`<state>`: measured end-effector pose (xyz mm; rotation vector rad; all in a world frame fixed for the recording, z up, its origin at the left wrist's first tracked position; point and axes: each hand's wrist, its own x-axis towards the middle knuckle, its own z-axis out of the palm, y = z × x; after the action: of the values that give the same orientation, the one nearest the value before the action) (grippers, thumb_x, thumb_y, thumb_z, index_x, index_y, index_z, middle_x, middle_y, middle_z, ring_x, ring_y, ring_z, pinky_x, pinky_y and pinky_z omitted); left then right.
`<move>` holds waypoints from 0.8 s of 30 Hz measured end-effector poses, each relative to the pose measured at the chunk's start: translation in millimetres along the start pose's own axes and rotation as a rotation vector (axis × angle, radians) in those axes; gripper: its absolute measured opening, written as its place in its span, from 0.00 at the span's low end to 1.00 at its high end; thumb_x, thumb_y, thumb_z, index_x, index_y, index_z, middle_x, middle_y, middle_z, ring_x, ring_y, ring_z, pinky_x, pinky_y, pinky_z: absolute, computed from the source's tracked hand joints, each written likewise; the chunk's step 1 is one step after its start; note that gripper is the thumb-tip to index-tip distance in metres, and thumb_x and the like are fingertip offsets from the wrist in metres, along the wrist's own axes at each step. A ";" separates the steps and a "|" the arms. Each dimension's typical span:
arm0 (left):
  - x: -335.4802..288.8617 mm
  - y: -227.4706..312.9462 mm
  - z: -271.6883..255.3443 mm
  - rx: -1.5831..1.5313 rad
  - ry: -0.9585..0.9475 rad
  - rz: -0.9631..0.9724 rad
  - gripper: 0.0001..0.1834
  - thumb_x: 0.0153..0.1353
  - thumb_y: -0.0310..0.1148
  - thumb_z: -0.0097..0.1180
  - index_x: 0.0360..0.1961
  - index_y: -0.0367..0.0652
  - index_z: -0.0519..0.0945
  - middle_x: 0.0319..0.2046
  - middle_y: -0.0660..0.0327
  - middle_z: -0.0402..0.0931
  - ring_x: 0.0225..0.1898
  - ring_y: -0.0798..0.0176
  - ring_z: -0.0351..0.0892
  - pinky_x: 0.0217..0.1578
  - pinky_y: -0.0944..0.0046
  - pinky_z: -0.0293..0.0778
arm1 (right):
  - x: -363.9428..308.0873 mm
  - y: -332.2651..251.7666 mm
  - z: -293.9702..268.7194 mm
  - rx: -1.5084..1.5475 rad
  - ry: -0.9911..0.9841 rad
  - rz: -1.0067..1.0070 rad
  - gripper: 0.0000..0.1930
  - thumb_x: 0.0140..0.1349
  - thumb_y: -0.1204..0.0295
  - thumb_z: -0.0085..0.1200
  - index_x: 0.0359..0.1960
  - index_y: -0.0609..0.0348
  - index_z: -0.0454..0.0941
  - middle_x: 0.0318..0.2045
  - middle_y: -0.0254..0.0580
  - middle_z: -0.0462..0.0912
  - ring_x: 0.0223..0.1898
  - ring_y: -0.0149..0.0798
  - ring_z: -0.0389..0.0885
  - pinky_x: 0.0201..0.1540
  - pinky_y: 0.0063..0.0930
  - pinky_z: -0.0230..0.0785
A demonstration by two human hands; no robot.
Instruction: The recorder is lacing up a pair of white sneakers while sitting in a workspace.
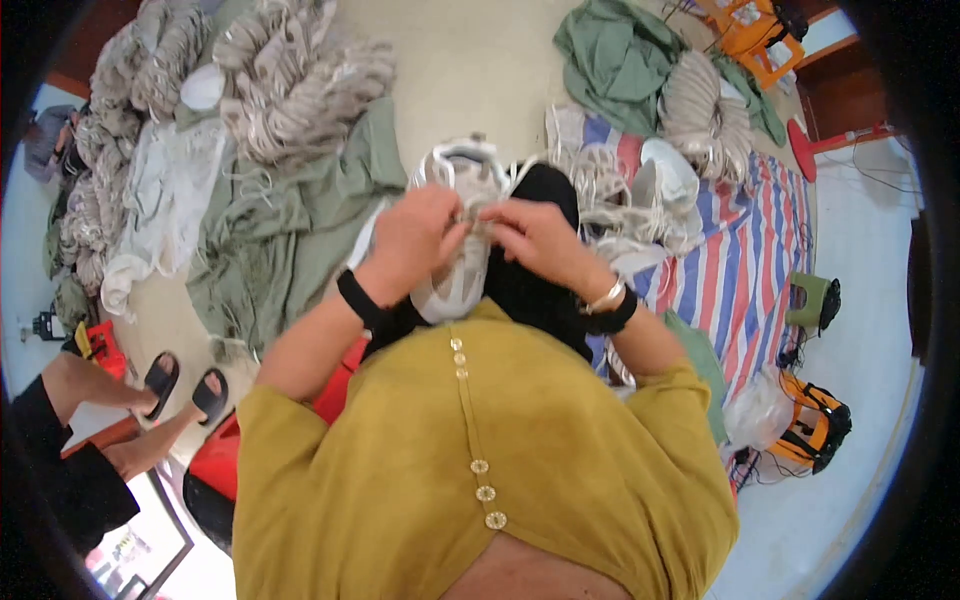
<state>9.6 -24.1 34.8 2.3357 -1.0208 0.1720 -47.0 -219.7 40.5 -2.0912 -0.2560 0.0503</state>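
A white and beige shoe upper rests on my lap, its collar opening at the far end. My left hand is closed at the middle of the upper, thumb and fingers pinched together. From the other side my right hand meets it, thumb and forefinger pinched over the same spot. What lies between the fingertips, perhaps a lace, is too small and blurred to make out. Both wrists wear black bands. My black trouser leg shows beyond the right hand.
Bundles of beige uppers lie at the far left beside a green cloth. On the right, a striped sheet bears loose white uppers. Another bundle lies farther back. A person's sandalled feet are at the left, near a red seat.
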 end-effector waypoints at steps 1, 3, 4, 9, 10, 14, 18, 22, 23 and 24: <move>5.6 -7.1 6.4 0.050 0.007 -0.006 0.09 0.52 0.36 0.58 0.28 0.41 0.74 0.22 0.57 0.71 0.27 0.51 0.74 0.27 0.57 0.71 | 5.6 -0.2 -0.2 0.021 0.016 -0.010 0.10 0.57 0.74 0.52 0.41 0.59 0.77 0.30 0.51 0.80 0.33 0.51 0.80 0.35 0.34 0.72; 3.0 -13.6 14.9 -0.101 -0.012 -0.034 0.10 0.52 0.35 0.58 0.23 0.41 0.74 0.19 0.56 0.72 0.22 0.51 0.73 0.25 0.58 0.70 | 10.1 10.2 6.1 0.004 0.020 -0.136 0.14 0.57 0.76 0.52 0.47 0.60 0.74 0.26 0.45 0.79 0.23 0.37 0.78 0.30 0.27 0.71; 4.6 -11.8 12.6 -0.237 -0.074 -0.126 0.10 0.52 0.35 0.58 0.22 0.40 0.75 0.17 0.57 0.72 0.20 0.55 0.72 0.24 0.61 0.69 | 9.4 13.7 8.2 -0.005 -0.009 -0.138 0.16 0.57 0.76 0.52 0.48 0.59 0.72 0.26 0.45 0.79 0.23 0.37 0.79 0.30 0.28 0.71; -1.1 -20.8 0.2 -0.886 -0.316 -0.429 0.06 0.55 0.30 0.59 0.27 0.39 0.78 0.21 0.74 0.72 0.23 0.80 0.65 0.24 0.75 0.64 | 14.5 7.0 9.6 0.006 -0.119 -0.082 0.14 0.57 0.75 0.53 0.46 0.58 0.72 0.24 0.43 0.77 0.25 0.36 0.79 0.30 0.28 0.70; -4.3 -22.3 -1.1 -0.960 -0.305 -0.470 0.05 0.55 0.30 0.59 0.28 0.40 0.79 0.22 0.73 0.73 0.24 0.80 0.66 0.26 0.76 0.64 | 15.8 6.7 10.2 0.009 -0.141 -0.074 0.13 0.56 0.74 0.53 0.44 0.57 0.72 0.25 0.45 0.78 0.27 0.43 0.79 0.31 0.32 0.70; -7.9 -34.7 5.7 -1.054 -0.333 -0.494 0.05 0.56 0.30 0.59 0.30 0.40 0.79 0.26 0.72 0.74 0.28 0.80 0.69 0.31 0.77 0.67 | 23.3 7.6 11.2 -0.014 -0.117 -0.042 0.09 0.56 0.72 0.53 0.38 0.58 0.73 0.22 0.43 0.77 0.25 0.41 0.77 0.29 0.31 0.69; -3.6 -35.0 5.0 -1.068 -0.395 -0.430 0.05 0.57 0.30 0.58 0.32 0.40 0.77 0.24 0.73 0.71 0.26 0.80 0.67 0.29 0.77 0.66 | 20.3 9.1 17.2 -0.235 -0.025 -0.140 0.06 0.54 0.72 0.55 0.32 0.58 0.74 0.23 0.41 0.73 0.25 0.39 0.75 0.27 0.30 0.68; -5.6 -28.6 1.0 -0.801 -0.381 -0.317 0.07 0.50 0.28 0.57 0.31 0.41 0.73 0.18 0.71 0.64 0.21 0.76 0.61 0.24 0.72 0.62 | 16.0 -29.7 6.6 -0.299 -0.017 -0.293 0.08 0.50 0.69 0.58 0.30 0.57 0.74 0.29 0.43 0.71 0.32 0.47 0.73 0.33 0.37 0.68; -3.7 -27.0 -0.8 -0.802 -0.381 -0.311 0.07 0.50 0.28 0.57 0.31 0.41 0.73 0.18 0.71 0.64 0.21 0.76 0.61 0.24 0.72 0.62 | 15.6 -32.6 5.3 -0.297 -0.055 -0.304 0.10 0.50 0.67 0.58 0.30 0.57 0.75 0.29 0.44 0.72 0.33 0.49 0.73 0.36 0.39 0.67; -1.8 -26.0 -2.8 -0.738 -0.377 -0.259 0.07 0.50 0.28 0.58 0.30 0.41 0.73 0.19 0.71 0.64 0.21 0.76 0.62 0.24 0.72 0.61 | 16.1 -27.3 7.0 -0.319 -0.067 -0.363 0.09 0.50 0.68 0.58 0.30 0.57 0.74 0.29 0.44 0.72 0.34 0.49 0.71 0.37 0.40 0.65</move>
<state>27.0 -7.4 24.7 1.8040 -0.7526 -0.6601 -36.6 -197.2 61.4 -2.3261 -0.7195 -0.1472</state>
